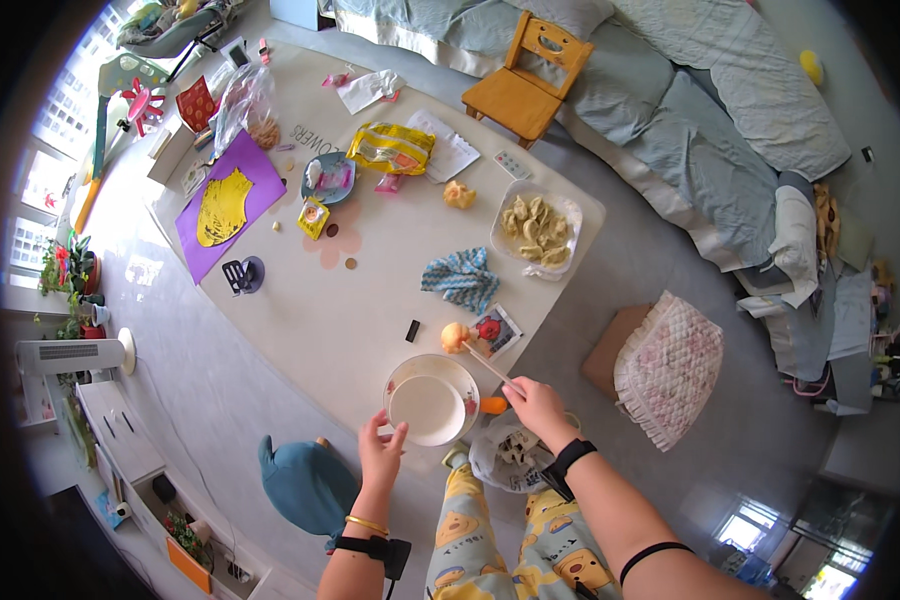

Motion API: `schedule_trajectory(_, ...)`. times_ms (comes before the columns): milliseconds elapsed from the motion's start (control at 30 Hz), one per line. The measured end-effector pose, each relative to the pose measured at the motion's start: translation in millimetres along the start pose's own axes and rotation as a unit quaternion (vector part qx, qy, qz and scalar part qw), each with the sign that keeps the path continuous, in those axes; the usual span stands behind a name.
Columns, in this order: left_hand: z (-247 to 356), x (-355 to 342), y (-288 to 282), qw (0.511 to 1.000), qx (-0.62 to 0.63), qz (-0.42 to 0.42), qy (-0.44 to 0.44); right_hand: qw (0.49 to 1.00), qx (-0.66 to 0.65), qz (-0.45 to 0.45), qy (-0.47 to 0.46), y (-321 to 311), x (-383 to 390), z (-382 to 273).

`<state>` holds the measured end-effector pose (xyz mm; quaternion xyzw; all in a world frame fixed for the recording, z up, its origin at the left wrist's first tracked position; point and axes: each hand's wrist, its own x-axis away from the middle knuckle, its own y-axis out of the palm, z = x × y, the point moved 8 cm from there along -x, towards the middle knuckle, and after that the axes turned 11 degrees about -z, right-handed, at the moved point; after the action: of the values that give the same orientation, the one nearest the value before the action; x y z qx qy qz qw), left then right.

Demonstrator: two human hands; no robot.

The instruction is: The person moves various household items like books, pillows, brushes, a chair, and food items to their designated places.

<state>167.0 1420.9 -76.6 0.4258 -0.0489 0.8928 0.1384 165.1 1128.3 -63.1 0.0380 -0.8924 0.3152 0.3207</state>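
My right hand closes around thin sticks, likely chopsticks, slanting away to the left. At their far end is a round yellow-orange lump, just beyond the bowl. A white bowl with a patterned rim stands near the table's close edge, pale whitish inside. Beside its near left rim is my left hand, fingers apart and slightly bent; whether they touch the rim I cannot tell. An orange handle lies at the bowl's right. Past the lump are a small picture packet and a blue checked cloth.
Dumplings fill a white tray at the table's right. Farther off lie a yellow bag, a blue dish and a purple sheet. A lined bin is by my knees, a teal seat to the left, a quilted-covered stool right.
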Motion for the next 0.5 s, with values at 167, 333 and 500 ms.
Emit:
schedule_trajectory(167,-42.5,-15.7,-48.0,0.988,0.066,0.133,0.037,0.995,-0.067,-0.045,0.058,20.0,-29.5,-8.8)
schedule_trajectory(333,-45.5,-31.0,3.4,0.93,0.325,-0.171,-0.024,0.988,-0.111,-0.103,0.008,55.1,-55.7,-16.0)
schedule_trajectory(500,-31.9,-42.4,24.6,0.917,0.31,-0.25,0.014,0.95,-0.239,-0.199,-0.04,91.1,-79.2,5.1)
